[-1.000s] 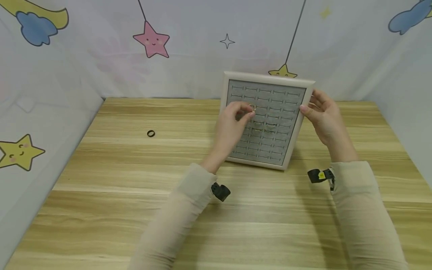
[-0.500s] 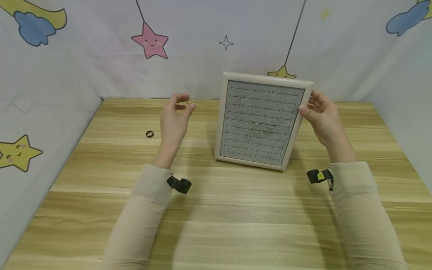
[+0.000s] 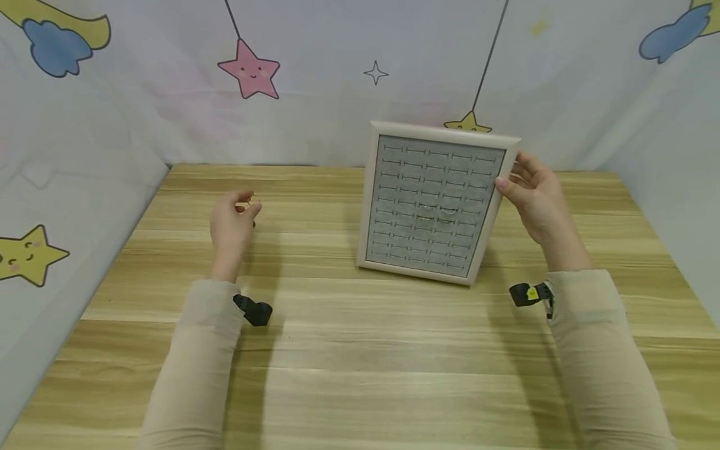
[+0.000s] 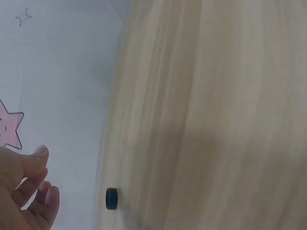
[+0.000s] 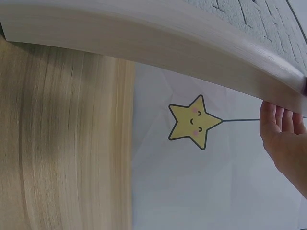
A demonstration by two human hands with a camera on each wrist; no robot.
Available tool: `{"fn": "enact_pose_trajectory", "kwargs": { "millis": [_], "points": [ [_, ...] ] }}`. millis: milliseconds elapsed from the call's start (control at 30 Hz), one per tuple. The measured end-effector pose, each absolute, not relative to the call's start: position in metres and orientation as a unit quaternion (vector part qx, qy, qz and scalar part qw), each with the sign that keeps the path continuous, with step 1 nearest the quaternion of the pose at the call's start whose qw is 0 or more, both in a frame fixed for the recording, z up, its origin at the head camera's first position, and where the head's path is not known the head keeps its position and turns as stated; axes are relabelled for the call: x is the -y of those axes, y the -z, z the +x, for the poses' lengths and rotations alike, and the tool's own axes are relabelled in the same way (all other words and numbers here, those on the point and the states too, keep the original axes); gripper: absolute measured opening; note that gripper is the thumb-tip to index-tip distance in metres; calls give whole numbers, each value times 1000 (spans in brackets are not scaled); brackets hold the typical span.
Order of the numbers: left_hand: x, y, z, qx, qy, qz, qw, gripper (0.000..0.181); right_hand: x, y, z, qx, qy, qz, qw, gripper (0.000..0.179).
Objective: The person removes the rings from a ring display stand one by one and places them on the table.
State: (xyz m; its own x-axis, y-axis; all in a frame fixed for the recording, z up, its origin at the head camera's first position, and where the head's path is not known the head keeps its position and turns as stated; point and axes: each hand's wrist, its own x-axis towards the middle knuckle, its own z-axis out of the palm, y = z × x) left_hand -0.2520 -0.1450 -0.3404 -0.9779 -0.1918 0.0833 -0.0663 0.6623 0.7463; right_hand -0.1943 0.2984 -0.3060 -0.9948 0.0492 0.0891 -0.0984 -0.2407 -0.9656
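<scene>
A ring display (image 3: pixel 430 200) with a pale frame and grey slotted lining stands tilted back on the table. Several thin rings (image 3: pixel 448 211) sit in its middle slots. My right hand (image 3: pixel 541 209) grips the display's right edge, thumb in front and fingers behind; the right wrist view shows the fingers (image 5: pixel 286 120) at the frame's side. Over the left part of the table, my left hand (image 3: pixel 229 225) pinches a thin gold ring (image 3: pixel 255 199) between thumb and fingers. The left wrist view does not show this ring. Close by lies a black ring (image 4: pixel 112 198), mostly hidden behind the hand in the head view.
The wood-grain table (image 3: pixel 337 350) reaches back to a white curtain (image 3: pixel 320 112) printed with stars and clouds. Side curtains border the table left and right. Each wrist carries a small black camera (image 3: pixel 257 312).
My left hand has moved from in front of the display leftward to beside the black ring, carrying the gold ring. My right hand and the display have stayed in place.
</scene>
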Motion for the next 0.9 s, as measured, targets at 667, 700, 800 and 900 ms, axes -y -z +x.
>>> {"fn": "enact_pose_trajectory", "kwargs": {
  "millis": [667, 700, 800, 900],
  "points": [
    [195, 373, -253, 948, 300, 107, 0, 38, -297, 304, -193, 618, -785, 12, 45, 52],
    [195, 373, -253, 948, 298, 107, -2, 38, -297, 304, -193, 619, -784, 12, 45, 52],
    [196, 373, -253, 950, 293, 106, -15, 39, -297, 304, -194, 621, -783, 13, 46, 51],
    [196, 373, -254, 951, 288, 108, -25, 40, -297, 304, -194, 619, -784, 11, 47, 50]
  ]
}}
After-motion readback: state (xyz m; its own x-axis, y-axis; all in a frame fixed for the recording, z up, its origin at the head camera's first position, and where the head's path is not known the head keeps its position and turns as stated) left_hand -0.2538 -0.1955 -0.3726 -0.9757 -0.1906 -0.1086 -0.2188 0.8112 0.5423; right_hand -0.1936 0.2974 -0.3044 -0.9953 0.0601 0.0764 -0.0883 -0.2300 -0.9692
